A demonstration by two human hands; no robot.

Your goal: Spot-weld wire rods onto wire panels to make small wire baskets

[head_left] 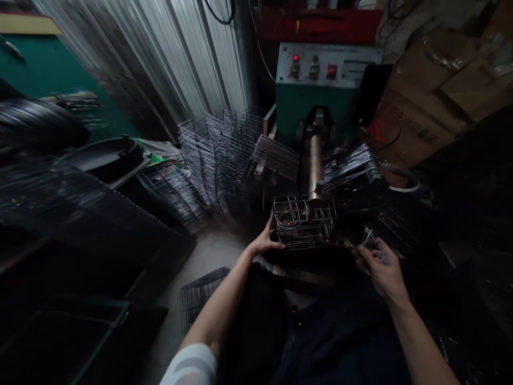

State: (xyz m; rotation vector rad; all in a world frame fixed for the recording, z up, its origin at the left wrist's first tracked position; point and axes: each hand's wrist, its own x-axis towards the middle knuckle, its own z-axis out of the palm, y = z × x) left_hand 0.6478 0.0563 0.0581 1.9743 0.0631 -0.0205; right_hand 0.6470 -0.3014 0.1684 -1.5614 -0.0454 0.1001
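A small wire basket frame (304,220) sits under the copper-coloured arm (315,163) of a green welding machine (320,88). My left hand (265,240) grips the frame's left side, fingers curled on its wires. My right hand (379,262) is closed around a few short metal wire pieces (366,235), just right of the frame. My lap in dark clothing fills the lower middle.
Stacks of wire grids (218,155) lean left of the machine, with more wire bundles (348,163) on its right. Cardboard boxes (433,91) stand at the right, a dark pan (106,155) and corrugated metal wall (160,59) at the left. A wire grid (200,294) lies on the floor.
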